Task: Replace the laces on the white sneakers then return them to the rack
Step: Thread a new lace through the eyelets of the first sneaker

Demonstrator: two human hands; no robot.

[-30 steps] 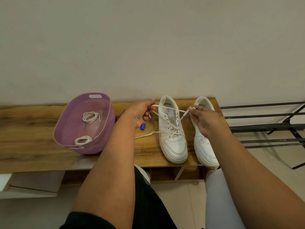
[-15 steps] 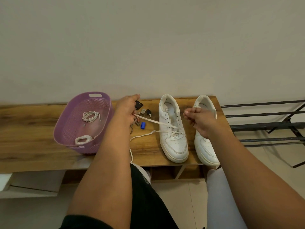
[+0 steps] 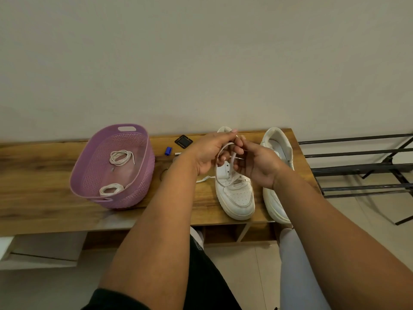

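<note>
Left sneaker (image 3: 234, 193): nearest on the wooden bench (image 3: 44, 209), toe toward the person; probably light, holds its shape.
Lace (image 3: 231, 166): rises from the eyelets to the hands; soft, limp, likely best pinched near the stiff tip.
Left hand (image 3: 210, 153): fingers curled round a lace loop.
Right hand (image 3: 257, 164): pinches the lace beside it.
Right sneaker (image 3: 277, 153): just beside, partly hidden.
Purple basket (image 3: 143, 175): left, holds two coiled laces (image 3: 121, 157).
Metal rack (image 3: 357, 168): right of bench.

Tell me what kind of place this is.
Probably a home entryway or shoe corner. A low wooden bench stands against a plain wall, a black metal rack stands beside it, and sneakers sit on the bench next to a basket of spare laces.
</note>
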